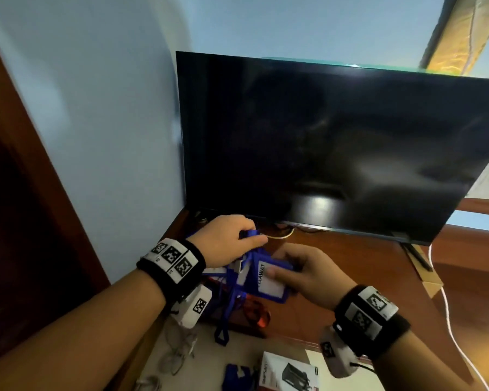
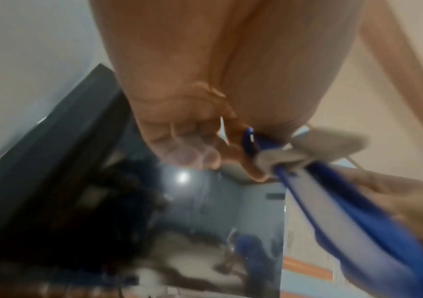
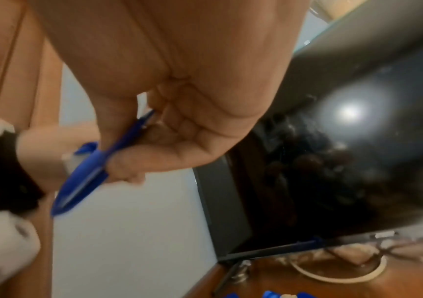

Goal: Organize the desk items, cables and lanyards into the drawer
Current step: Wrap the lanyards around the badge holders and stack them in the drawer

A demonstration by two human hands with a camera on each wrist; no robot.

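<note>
Head view shows me mid-gather: my left hand [image 1: 232, 241] pinches the blue lanyards [image 1: 233, 289] near their clips, my right hand [image 1: 308, 273] grips a badge holder [image 1: 270, 280] at 3 o'clock of them. The open drawer [image 1: 209, 359] at 6 o'clock already holds cables [image 1: 175, 354]; the lanyards aren't in it yet.

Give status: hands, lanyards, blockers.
Left hand grips blue lanyard straps. Right hand pinches blue badge holder. Bundle held above desk, by monitor. No blocker visible.
</note>
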